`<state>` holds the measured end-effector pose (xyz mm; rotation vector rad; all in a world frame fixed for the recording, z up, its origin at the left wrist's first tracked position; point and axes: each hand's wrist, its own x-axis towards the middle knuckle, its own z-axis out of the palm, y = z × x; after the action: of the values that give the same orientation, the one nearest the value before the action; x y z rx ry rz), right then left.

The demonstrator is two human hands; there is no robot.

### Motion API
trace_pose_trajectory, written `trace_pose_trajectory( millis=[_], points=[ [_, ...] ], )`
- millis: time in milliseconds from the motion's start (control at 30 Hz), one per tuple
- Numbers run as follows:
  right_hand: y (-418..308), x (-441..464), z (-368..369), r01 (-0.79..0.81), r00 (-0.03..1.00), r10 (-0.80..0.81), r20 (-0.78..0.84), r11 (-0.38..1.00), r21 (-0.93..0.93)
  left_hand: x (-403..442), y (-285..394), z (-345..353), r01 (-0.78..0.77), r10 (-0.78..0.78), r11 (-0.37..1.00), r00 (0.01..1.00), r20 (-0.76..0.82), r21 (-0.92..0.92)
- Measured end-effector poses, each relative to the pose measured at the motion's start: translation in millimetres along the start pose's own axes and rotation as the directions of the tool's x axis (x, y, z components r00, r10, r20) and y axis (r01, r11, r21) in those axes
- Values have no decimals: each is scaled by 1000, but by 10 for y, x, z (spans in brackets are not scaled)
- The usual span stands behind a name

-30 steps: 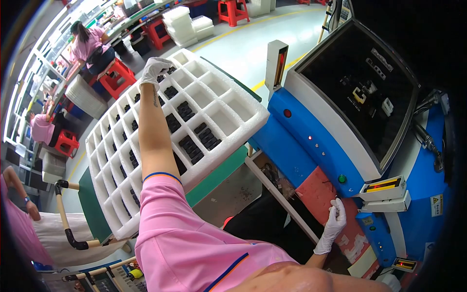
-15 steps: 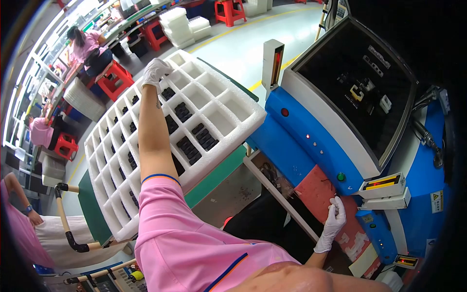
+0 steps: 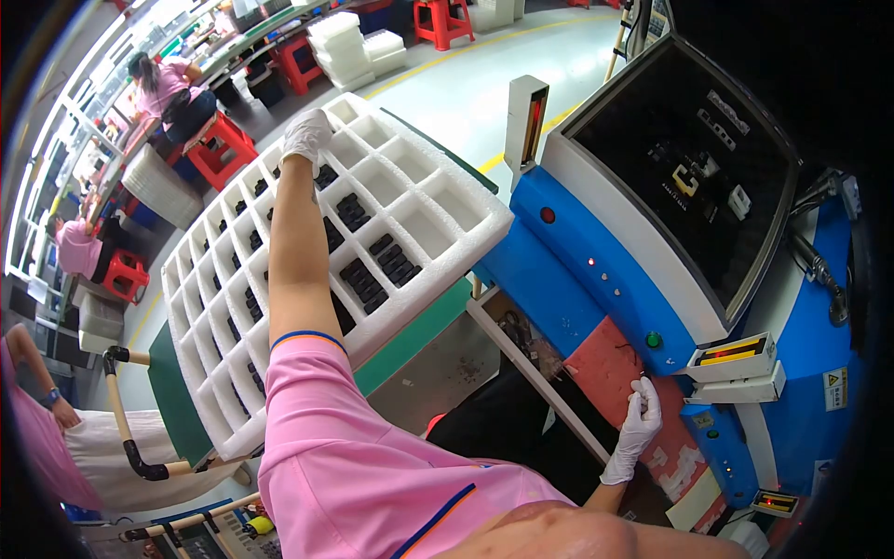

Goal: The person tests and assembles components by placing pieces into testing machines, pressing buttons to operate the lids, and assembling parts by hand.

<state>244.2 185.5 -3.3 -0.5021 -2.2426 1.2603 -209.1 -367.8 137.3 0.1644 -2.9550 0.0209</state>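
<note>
My left hand (image 3: 307, 137), in a white glove, reaches over the far part of a white foam tray (image 3: 484, 233) with many compartments. Its fingers point down toward a compartment, and their tips are hidden behind the hand. Small black parts (image 3: 352, 212) lie in rows inside several compartments; others hold none. At the right, my right hand (image 3: 639, 419), gloved too, is closed with thumb and fingertips pinched together. A tiny dark speck shows at the fingertips, too small to name. This hand is above a red mat (image 3: 601, 368) in front of the blue machine.
A blue and white machine (image 3: 568, 252) with a dark screen (image 3: 689, 168) and a green button (image 3: 654, 341) stands on the right. A pipe-frame stand (image 3: 130, 419) is at the tray's left. Two seated people work at benches behind; another person (image 3: 42, 401) stands at the left.
My left hand has moved slightly right over the tray, and its fingers, which pointed sideways, now turn down out of sight. My right hand stays where it was.
</note>
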Motion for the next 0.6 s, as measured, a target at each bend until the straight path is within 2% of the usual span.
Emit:
trace_pose_trajectory(
  millis=[133, 167, 233, 267, 367, 400, 500, 600],
  points=[
    [-1, -1, -1, 2, 1000, -2, -1, 1000, -9, -75, -40, -26, -47, 45, 992, 999, -26, -116],
    [-1, -1, -1, 1, 1000, -1, 0, 1000, -10, -85, -65, -94, -33, 50, 957, 997, 52, -287],
    [0, -3, -2, -1, 1000, 1, 1, 1000, -10, -112, -106, -226, 36, 102, 805, 975, 196, -592],
    [1, -4, -3, -1, 1000, 1, 0, 1000, -9, -70, -163, -198, 34, 102, 805, 975, 196, -592],
    [6, -4, -5, 3, 1000, -3, 5, 1000, -16, 129, -365, -35, 39, 263, 586, 936, 235, -809],
    [4, -6, -6, 3, 1000, -3, 5, 1000, -15, 91, -323, -65, 38, 263, 586, 936, 235, -809],
    [-9, -6, -4, 6, 1000, -6, 4, 1000, -23, -24, -185, -133, -52, 24, 841, 998, -59, -538],
    [-27, -8, -1, 6, 1000, -6, 0, 1000, -24, -35, -195, -179, -89, 76, 838, 996, -47, -538]
  ],
)
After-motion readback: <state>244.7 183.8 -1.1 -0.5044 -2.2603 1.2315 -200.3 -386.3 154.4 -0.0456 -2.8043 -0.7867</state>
